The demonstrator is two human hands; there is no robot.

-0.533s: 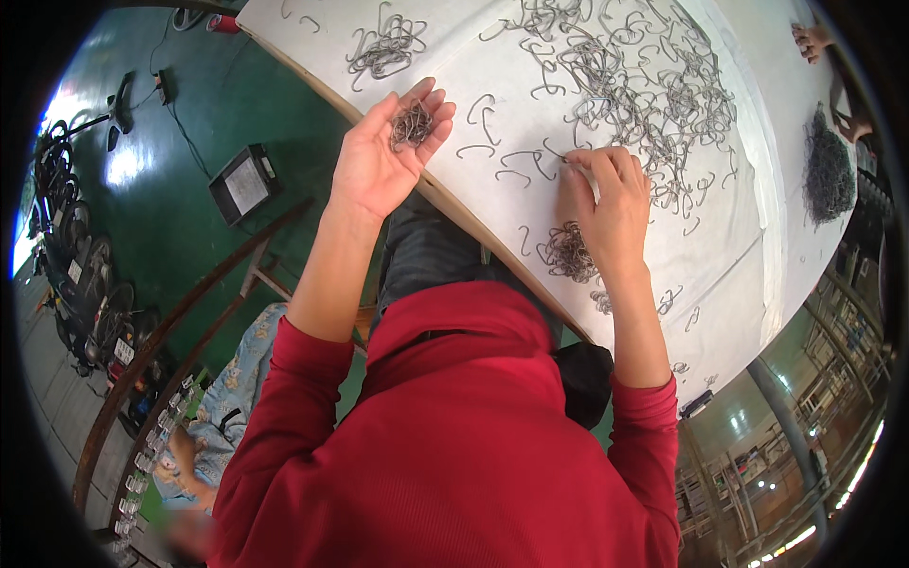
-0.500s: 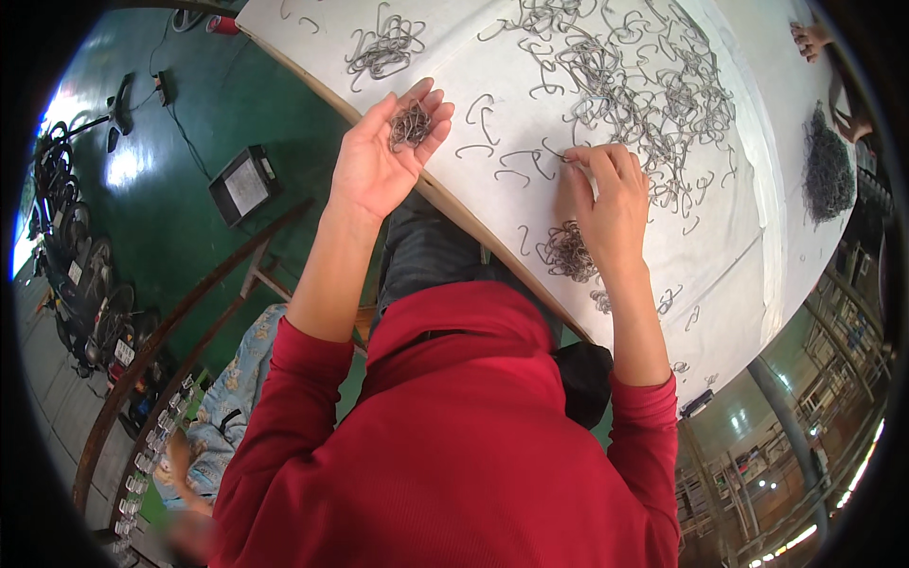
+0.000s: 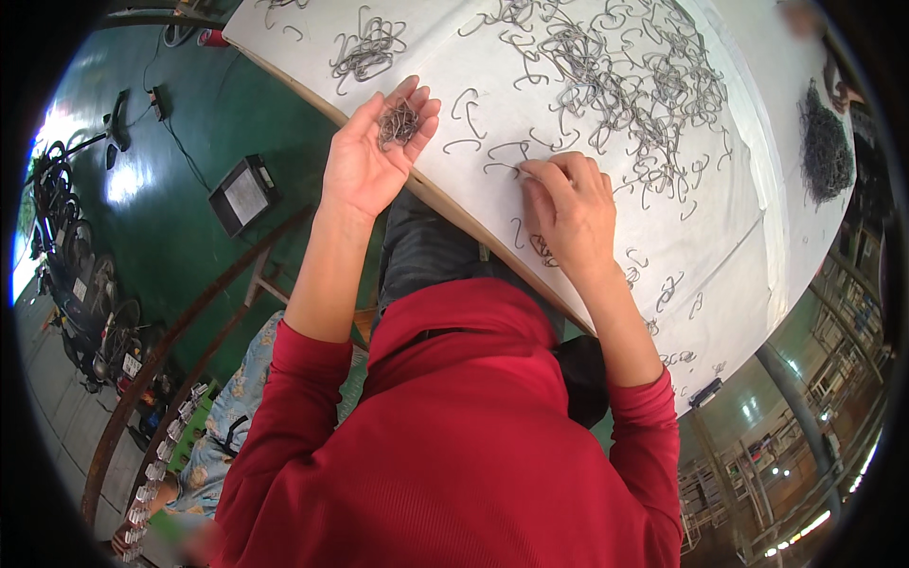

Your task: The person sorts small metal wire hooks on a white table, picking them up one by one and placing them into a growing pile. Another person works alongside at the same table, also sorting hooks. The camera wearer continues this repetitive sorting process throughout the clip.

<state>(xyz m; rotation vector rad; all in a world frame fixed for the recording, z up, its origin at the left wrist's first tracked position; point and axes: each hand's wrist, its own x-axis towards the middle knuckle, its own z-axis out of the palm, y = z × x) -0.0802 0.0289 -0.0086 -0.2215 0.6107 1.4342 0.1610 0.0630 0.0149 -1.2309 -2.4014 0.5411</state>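
My left hand (image 3: 358,175) is cupped palm up over the table's near edge, with a clump of small wire hooks (image 3: 399,124) resting in its palm and curled fingers. My right hand (image 3: 576,210) reaches palm down over the white table; thumb and forefinger close at the end of a single bent wire hook (image 3: 499,168). Several loose hooks (image 3: 464,144) lie between the two hands. Beneath the right hand, a small heap of wire pieces (image 3: 543,249) is partly hidden.
A large tangle of wire hooks (image 3: 606,80) spreads across the far table. Another pile (image 3: 367,49) sits at far left, and a dark heap (image 3: 826,151) at far right near another person's hand (image 3: 838,90). The wooden table edge (image 3: 445,201) runs diagonally before me.
My right hand has moved left across the table, from near the big tangle to a loose hook closer to my left hand. The left hand stays cupped around its clump.
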